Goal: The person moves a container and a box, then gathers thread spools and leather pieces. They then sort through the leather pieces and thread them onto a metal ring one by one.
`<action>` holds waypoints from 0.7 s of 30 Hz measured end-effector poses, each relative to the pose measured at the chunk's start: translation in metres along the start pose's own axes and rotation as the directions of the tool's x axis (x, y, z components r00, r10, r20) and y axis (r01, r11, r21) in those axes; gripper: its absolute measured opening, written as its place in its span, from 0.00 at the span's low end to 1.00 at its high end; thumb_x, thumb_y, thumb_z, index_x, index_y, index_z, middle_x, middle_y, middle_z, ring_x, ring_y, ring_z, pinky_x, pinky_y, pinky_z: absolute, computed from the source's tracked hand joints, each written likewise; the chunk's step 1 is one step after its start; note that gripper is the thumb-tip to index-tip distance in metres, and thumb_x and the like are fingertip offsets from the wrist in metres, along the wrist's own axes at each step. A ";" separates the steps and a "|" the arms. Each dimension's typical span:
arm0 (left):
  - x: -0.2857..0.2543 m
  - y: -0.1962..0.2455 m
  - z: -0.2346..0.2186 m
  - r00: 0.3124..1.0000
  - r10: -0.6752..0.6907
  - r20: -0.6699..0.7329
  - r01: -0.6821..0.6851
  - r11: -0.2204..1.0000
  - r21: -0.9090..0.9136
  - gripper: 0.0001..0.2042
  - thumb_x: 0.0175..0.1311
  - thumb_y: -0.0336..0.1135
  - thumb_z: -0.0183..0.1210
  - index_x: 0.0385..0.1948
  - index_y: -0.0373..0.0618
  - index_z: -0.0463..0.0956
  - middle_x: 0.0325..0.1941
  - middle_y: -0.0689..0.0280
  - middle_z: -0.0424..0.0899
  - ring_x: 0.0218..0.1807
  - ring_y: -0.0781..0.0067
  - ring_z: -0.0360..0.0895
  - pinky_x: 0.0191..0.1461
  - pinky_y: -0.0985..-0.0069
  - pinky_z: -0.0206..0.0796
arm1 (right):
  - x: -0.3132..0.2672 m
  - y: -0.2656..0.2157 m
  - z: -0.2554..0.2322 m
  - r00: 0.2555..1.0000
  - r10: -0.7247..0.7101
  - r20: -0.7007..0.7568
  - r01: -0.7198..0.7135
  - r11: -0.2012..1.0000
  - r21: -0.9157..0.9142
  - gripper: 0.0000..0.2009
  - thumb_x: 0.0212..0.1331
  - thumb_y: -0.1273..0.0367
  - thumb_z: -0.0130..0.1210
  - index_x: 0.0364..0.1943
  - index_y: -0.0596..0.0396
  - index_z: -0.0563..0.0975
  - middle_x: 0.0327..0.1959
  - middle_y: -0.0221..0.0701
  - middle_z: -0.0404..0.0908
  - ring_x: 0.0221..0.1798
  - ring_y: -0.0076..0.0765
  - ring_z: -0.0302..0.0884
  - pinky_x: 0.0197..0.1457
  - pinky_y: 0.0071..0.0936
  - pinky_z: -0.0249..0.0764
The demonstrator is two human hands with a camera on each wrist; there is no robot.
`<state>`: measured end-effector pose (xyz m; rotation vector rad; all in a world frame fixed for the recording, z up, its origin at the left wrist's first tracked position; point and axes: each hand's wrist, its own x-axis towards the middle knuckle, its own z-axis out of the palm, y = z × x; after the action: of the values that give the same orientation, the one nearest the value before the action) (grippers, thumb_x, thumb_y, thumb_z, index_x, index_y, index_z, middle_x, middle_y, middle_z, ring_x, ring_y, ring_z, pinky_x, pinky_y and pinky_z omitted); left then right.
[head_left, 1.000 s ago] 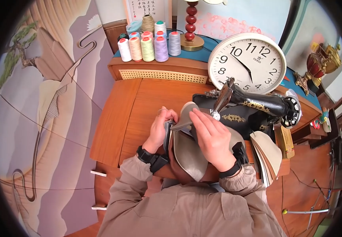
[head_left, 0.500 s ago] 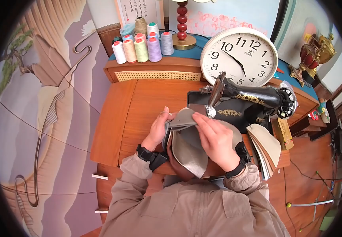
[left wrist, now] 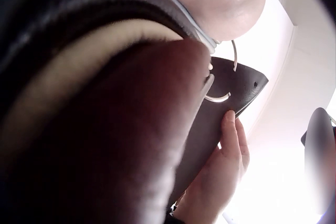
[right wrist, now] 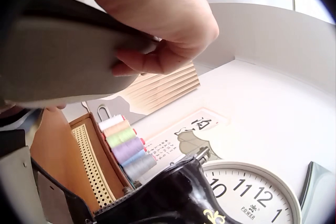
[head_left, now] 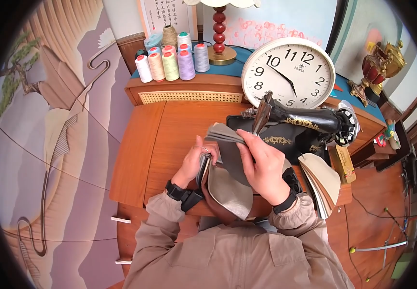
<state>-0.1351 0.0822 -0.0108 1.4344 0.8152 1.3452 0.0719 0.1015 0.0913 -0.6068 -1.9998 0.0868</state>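
Observation:
In the head view, the left hand (head_left: pixel 194 163) grips the left edge of a bundle of leather-like pieces, a silvery grey one (head_left: pixel 228 191) facing up. Thumb and fingers of the right hand (head_left: pixel 267 167) pinch several grey pieces (head_left: pixel 225 134), their far ends fanned and raised beside the sewing machine. The left wrist view shows a metal ring (left wrist: pixel 218 99) with a gap, a dark piece (left wrist: pixel 207 129) with a small hole near its tip, and the right hand (left wrist: pixel 212 184) at its edge. Seen from the right wrist, curled fingers (right wrist: pixel 157 58) hold a grey piece (right wrist: pixel 58 58).
A black sewing machine (head_left: pixel 304 117) stands right of the hands, in front of a round clock (head_left: pixel 289 72). Another fan of pieces (head_left: pixel 321 180) lies at the table's right, beside a yellow box (head_left: pixel 344 164). Thread spools (head_left: pixel 171 66) and a lamp (head_left: pixel 219 31) stand at the back.
The right hand has drawn the grey pieces away from the left hand, and their ends now stand fanned apart. The left hand has stayed at the bundle's left edge.

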 end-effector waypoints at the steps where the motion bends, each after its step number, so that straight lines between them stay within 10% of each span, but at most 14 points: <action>1: 0.003 0.005 0.002 0.998 0.063 -0.007 -0.063 0.998 0.012 0.42 0.77 0.61 0.16 0.16 0.37 0.69 0.23 0.62 0.71 0.30 0.67 0.65 0.44 0.74 0.59 | 0.001 0.001 -0.005 0.998 0.056 0.015 -0.057 0.998 0.020 0.13 0.57 0.77 0.62 0.48 0.59 0.80 0.38 0.39 0.85 0.34 0.44 0.85 0.35 0.31 0.79; 8: 0.000 0.005 0.001 0.977 -0.047 -0.210 0.029 0.996 -0.090 0.42 0.76 0.63 0.13 0.14 0.39 0.67 0.23 0.62 0.68 0.28 0.71 0.61 0.39 0.76 0.55 | -0.001 0.023 -0.076 0.971 0.074 -0.227 -0.133 0.957 -0.257 0.14 0.56 0.81 0.61 0.47 0.60 0.82 0.42 0.41 0.83 0.41 0.43 0.84 0.41 0.33 0.80; 13: 0.001 0.000 0.000 0.969 -0.032 -0.245 -0.001 0.991 -0.135 0.41 0.76 0.62 0.15 0.14 0.39 0.67 0.23 0.62 0.68 0.29 0.70 0.63 0.40 0.76 0.56 | -0.026 0.039 -0.067 0.998 0.036 0.051 -0.008 0.882 -0.471 0.17 0.48 0.77 0.65 0.46 0.54 0.83 0.41 0.32 0.82 0.37 0.38 0.80 0.37 0.32 0.78; 21: 0.001 -0.004 -0.001 0.957 -0.051 -0.284 -0.004 0.982 -0.190 0.41 0.77 0.62 0.16 0.16 0.39 0.67 0.25 0.61 0.69 0.31 0.69 0.65 0.42 0.75 0.58 | -0.036 -0.006 0.007 0.924 -0.020 0.381 -0.007 0.997 0.071 0.23 0.50 0.60 0.69 0.47 0.58 0.79 0.46 0.33 0.82 0.43 0.42 0.81 0.45 0.34 0.80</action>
<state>-0.1354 0.0848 -0.0139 1.0924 0.8622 1.5918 0.0768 0.0820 0.0604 -0.5688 -2.3645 0.2909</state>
